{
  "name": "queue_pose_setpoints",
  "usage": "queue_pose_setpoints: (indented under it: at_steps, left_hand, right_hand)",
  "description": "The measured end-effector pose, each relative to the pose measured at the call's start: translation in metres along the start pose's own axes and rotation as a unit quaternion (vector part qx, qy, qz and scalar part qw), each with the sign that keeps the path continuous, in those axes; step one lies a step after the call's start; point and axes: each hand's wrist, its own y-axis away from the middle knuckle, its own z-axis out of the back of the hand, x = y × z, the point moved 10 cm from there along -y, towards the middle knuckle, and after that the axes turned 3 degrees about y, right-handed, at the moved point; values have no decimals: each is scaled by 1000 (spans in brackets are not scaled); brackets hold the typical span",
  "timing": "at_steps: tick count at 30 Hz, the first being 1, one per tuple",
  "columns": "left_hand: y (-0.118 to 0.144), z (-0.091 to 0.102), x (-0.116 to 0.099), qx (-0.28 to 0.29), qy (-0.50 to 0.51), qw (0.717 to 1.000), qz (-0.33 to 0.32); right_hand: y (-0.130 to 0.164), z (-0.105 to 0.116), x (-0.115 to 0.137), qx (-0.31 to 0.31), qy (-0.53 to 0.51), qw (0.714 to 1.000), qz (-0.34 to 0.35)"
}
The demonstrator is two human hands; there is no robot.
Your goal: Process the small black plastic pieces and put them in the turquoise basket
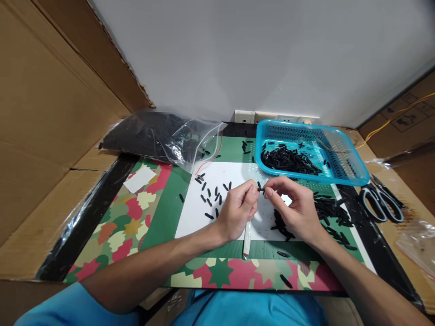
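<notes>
My left hand (pixel 239 209) is closed in a fist above the white paper (pixel 195 215). A slim white stick (pixel 247 240), seemingly wrapped, juts from the bottom of that fist toward me; its upper part is hidden by the fingers. Between the hands is a small, thin black piece (pixel 261 189), pinched by the thumb and forefinger of my right hand (pixel 295 206), its left end close to my left thumb. Under and beside my right hand lies a heap of similar black pieces (pixel 329 209). More loose black pieces (pixel 209 199) are scattered on the paper to the left.
A blue plastic basket (pixel 351 170) with black pieces stands at the back right. Scissors (pixel 380 203) lie right of the heap. A clear zip bag (pixel 146 136) full of black material rests at the back left. Near it is a white paper scrap (pixel 139 179). Cardboard (pixel 61 90) walls the left side.
</notes>
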Motion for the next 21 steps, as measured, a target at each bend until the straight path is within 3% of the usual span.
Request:
queue_pose_setpoints:
  at_steps: [10, 21]
  left_hand:
    - [0, 2, -4, -10, -12, 1000, -13]
    - [-1, 2, -2, -10, -5, 1000, -17]
  right_hand:
    - [1, -3, -7, 15, -10, 1000, -22]
    - [5, -1, -1, -4, 28, 999, 25]
